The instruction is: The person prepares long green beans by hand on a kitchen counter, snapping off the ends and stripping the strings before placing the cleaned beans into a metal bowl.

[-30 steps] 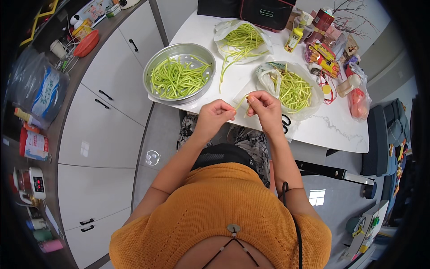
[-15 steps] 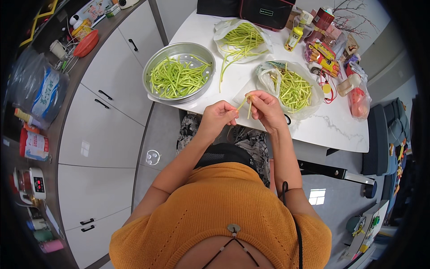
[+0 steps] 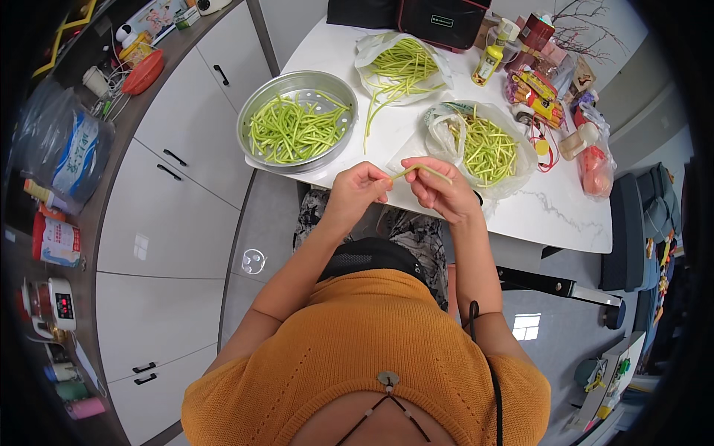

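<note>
Pinching one pale green bean (image 3: 421, 169) between them, the left hand (image 3: 357, 189) and the right hand (image 3: 440, 192) hovered over the near edge of the white table (image 3: 550, 215), fingertips pressed together on either end of the pod. The bean hung in the air just near of the open plastic bag of trimmed yellowish beans (image 3: 487, 145), with the round metal basin of green beans (image 3: 297, 123) to the left.

As a judgement, the thin pod could snap unevenly or slip from so light a grip and fall into the lap or onto the grey floor, since the hands worked past the table's edge. A careless elbow might also nudge the basin, which overhung the table's left edge.

A second bag of long green beans (image 3: 401, 67) lay at the far side. Far right stood a yellow bottle (image 3: 489, 63), a dark red carton (image 3: 537, 31) and a heap of yellow-and-red packets (image 3: 537, 88). On the left counter sat a blue-and-white sack (image 3: 74, 152) and a red-and-white pack (image 3: 56, 241).
</note>
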The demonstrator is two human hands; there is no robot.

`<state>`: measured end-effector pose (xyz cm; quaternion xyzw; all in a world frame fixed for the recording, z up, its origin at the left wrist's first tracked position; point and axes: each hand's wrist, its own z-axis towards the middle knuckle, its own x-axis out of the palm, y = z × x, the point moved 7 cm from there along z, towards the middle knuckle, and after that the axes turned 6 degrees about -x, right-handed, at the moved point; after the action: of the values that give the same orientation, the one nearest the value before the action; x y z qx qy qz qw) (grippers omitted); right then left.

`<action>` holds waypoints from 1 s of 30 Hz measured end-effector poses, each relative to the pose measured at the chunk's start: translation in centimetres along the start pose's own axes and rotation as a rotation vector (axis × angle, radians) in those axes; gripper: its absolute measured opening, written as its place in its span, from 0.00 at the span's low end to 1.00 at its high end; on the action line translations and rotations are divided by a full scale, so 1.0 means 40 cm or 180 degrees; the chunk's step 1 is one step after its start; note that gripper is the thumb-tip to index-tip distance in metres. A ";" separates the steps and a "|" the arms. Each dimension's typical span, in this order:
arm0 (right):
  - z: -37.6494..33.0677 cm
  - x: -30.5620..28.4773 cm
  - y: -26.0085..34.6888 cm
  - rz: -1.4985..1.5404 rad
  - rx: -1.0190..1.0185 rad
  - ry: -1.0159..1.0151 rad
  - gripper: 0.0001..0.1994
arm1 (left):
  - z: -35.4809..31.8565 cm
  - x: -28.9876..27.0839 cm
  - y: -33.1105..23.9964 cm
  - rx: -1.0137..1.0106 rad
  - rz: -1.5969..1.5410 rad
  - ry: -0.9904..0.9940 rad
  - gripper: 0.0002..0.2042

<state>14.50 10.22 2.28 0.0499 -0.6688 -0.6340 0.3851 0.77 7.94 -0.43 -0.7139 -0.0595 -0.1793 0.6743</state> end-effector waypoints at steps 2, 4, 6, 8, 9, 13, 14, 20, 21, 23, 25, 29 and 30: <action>0.001 -0.003 -0.003 0.0294 0.0072 0.0133 0.16 | 0.000 -0.004 -0.005 0.0040 0.0054 -0.0039 0.03; 0.001 -0.006 -0.007 0.0411 0.0091 0.0190 0.16 | 0.001 -0.008 -0.010 0.0109 0.0119 -0.0075 0.03; 0.002 -0.008 -0.007 0.0350 0.0058 0.0173 0.18 | 0.002 -0.008 -0.009 0.0116 0.0091 -0.0061 0.04; 0.001 -0.007 -0.008 -0.0015 0.0118 0.0092 0.17 | 0.002 -0.007 -0.009 0.0110 0.0088 -0.0046 0.04; 0.002 -0.006 -0.009 -0.0198 0.0147 0.0052 0.17 | 0.002 -0.007 -0.008 0.0100 0.0096 -0.0039 0.04; 0.000 0.002 -0.009 -0.0312 0.0079 -0.0050 0.15 | 0.004 -0.009 -0.003 0.0087 0.0125 -0.0028 0.04; -0.002 0.002 -0.007 -0.0367 0.0063 -0.0103 0.14 | 0.004 -0.010 -0.003 0.0099 0.0121 -0.0019 0.04; 0.001 -0.013 0.006 -0.0956 -0.0238 -0.0545 0.10 | 0.002 0.001 -0.001 0.0031 0.0152 0.0040 0.04; 0.002 -0.014 0.011 -0.1110 -0.0307 -0.0616 0.09 | 0.001 0.002 0.001 0.0022 0.0170 0.0069 0.04; 0.002 -0.016 0.015 -0.1310 -0.0447 -0.0690 0.08 | 0.000 0.007 0.003 0.0004 0.0193 0.0104 0.04; 0.002 -0.018 0.016 -0.1432 -0.0536 -0.0720 0.08 | -0.001 0.012 0.004 -0.0017 0.0210 0.0115 0.04; 0.001 -0.022 0.017 -0.1557 -0.0594 -0.0757 0.07 | -0.002 0.013 0.005 -0.0026 0.0158 0.0134 0.05; 0.000 -0.025 0.018 -0.1596 -0.0604 -0.0781 0.07 | -0.002 0.014 0.006 -0.0074 0.0166 0.0129 0.05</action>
<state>15.50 10.91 2.49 0.1003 -0.6148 -0.7704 0.1357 1.37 7.77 -0.47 -0.7193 -0.0250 -0.1768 0.6714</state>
